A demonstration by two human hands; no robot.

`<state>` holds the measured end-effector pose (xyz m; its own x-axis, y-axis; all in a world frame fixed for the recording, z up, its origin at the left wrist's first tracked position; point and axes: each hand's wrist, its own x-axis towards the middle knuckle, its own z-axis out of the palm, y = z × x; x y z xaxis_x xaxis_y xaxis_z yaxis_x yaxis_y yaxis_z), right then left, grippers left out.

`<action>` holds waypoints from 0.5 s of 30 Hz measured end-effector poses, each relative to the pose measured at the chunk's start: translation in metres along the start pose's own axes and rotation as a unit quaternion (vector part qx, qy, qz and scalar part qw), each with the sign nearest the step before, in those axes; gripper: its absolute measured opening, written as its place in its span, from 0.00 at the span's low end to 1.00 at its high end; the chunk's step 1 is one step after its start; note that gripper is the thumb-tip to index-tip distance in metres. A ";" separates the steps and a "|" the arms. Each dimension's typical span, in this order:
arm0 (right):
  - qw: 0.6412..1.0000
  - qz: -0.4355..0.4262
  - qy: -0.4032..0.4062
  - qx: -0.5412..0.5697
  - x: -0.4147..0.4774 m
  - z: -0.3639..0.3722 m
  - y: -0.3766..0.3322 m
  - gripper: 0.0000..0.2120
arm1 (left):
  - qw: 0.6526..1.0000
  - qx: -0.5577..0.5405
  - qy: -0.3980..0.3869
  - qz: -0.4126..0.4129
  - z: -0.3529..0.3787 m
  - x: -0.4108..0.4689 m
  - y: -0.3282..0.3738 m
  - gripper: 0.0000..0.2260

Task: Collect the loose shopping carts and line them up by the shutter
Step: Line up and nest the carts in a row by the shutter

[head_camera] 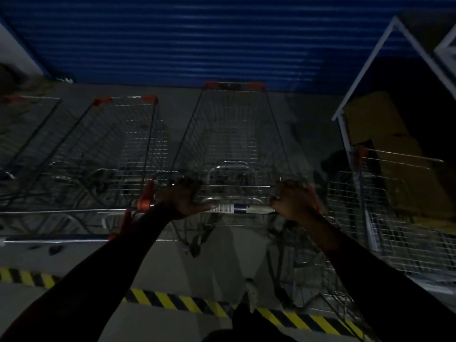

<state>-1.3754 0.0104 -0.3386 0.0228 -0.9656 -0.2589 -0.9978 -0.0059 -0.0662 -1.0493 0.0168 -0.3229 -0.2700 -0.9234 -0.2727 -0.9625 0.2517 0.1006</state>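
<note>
Curling round the handle [237, 208], the right hand [293, 201] has a closed grip; the left hand [187, 199] lies on it, grip too dim to tell. The cart [232, 144] stands nose near the shutter [172, 33]. A skewed shove could snag the neighbouring cart [118, 144].

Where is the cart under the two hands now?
In the head view the cart stands in the middle, its front close to the blue shutter, between another cart on the left and a wire cage with cardboard boxes on the right.
</note>
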 end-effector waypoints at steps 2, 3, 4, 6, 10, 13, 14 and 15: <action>1.000 0.003 0.001 -0.004 -0.010 0.010 0.005 0.35 | 0.999 -0.026 0.008 0.022 0.000 -0.013 0.007 0.37; 1.000 0.001 0.000 -0.009 -0.020 0.013 0.008 0.35 | 0.998 -0.037 0.017 0.043 -0.001 -0.021 0.012 0.35; 1.000 0.002 -0.012 -0.010 -0.034 0.011 0.008 0.34 | 0.996 -0.046 0.031 0.068 -0.002 -0.030 0.018 0.32; 1.000 0.012 -0.013 0.011 -0.060 0.009 0.009 0.27 | 0.995 -0.059 0.031 0.073 -0.002 -0.047 0.030 0.31; 1.000 0.012 -0.002 -0.017 -0.105 0.012 0.003 0.29 | 0.999 -0.039 -0.004 0.012 0.015 -0.077 0.030 0.39; 0.999 0.032 0.006 0.014 -0.141 0.020 -0.007 0.25 | 0.999 -0.031 0.005 0.034 0.026 -0.099 0.022 0.41; 0.999 0.040 0.006 0.027 -0.153 0.021 -0.012 0.23 | 0.999 -0.024 0.005 0.037 0.028 -0.108 0.022 0.41; 0.998 0.041 0.014 0.035 -0.162 0.025 -0.014 0.22 | 0.999 -0.015 0.004 0.040 0.032 -0.116 0.022 0.41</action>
<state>-1.3633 0.1738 -0.3195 -0.0620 -0.9690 -0.2391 -0.9893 0.0913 -0.1135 -1.0400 0.1383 -0.3197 -0.3460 -0.9029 -0.2550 -0.9367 0.3167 0.1496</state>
